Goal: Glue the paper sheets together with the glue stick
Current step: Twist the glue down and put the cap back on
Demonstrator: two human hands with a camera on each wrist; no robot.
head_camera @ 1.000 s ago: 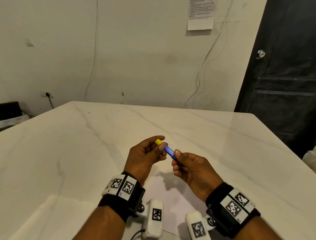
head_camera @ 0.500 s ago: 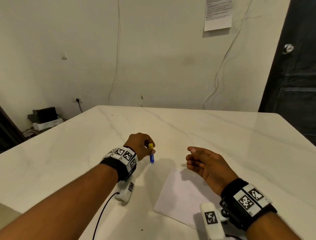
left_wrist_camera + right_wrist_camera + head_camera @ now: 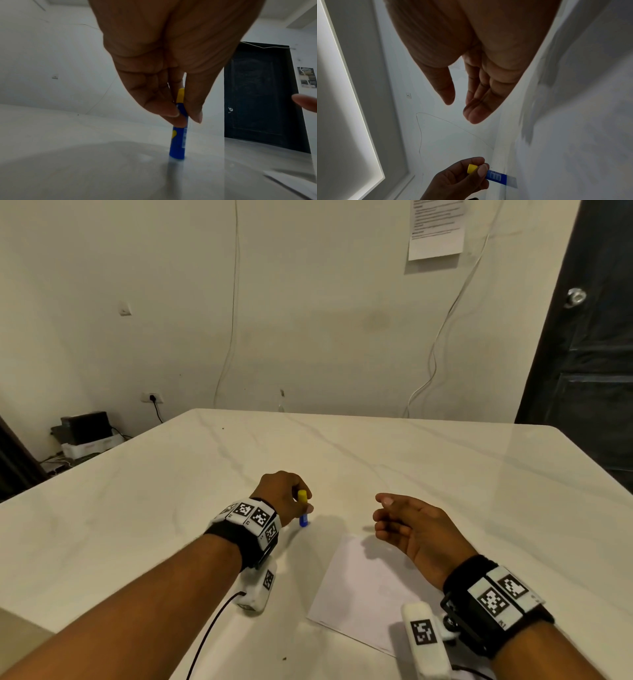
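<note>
Standing the glue stick [image 3: 302, 508] upright on the table [image 3: 445, 460], the left hand [image 3: 284, 497] pinches it near the yellow cap, base down on the marble just left of the paper sheet [image 3: 363, 587]. In the head view that sheet lies flat near the table's front edge, and whether it is one sheet or several stacked cannot be told. The right hand [image 3: 414, 529] hovers over the sheet's far corner, holding nothing, fingers loosely bent and lying together. Judged from this, the stick is being parked clear of the paper so that both hands are free for the sheet; the cap looks to be on, so no glue is exposed (a sensible spot, within reach but off the work).

From the left wrist view, the left hand [image 3: 171, 67] grips the glue stick [image 3: 178, 142] between thumb and fingertips [image 3: 169, 115] at the join of cap and blue body. The base appears to meet the table [image 3: 85, 169], with a faint reflection beneath it. The stick stands nearly vertical. A corner of the paper sheet [image 3: 291, 182] shows right of the stick, apart from it.

From the right wrist view, the right hand [image 3: 479, 81] is empty, thumb set apart from fingers [image 3: 477, 112] that lie side by side, relaxed. Beyond it the left hand [image 3: 458, 180] holds the glue stick [image 3: 494, 175] against the table [image 3: 573, 135]. The paper cannot be made out here.
</note>
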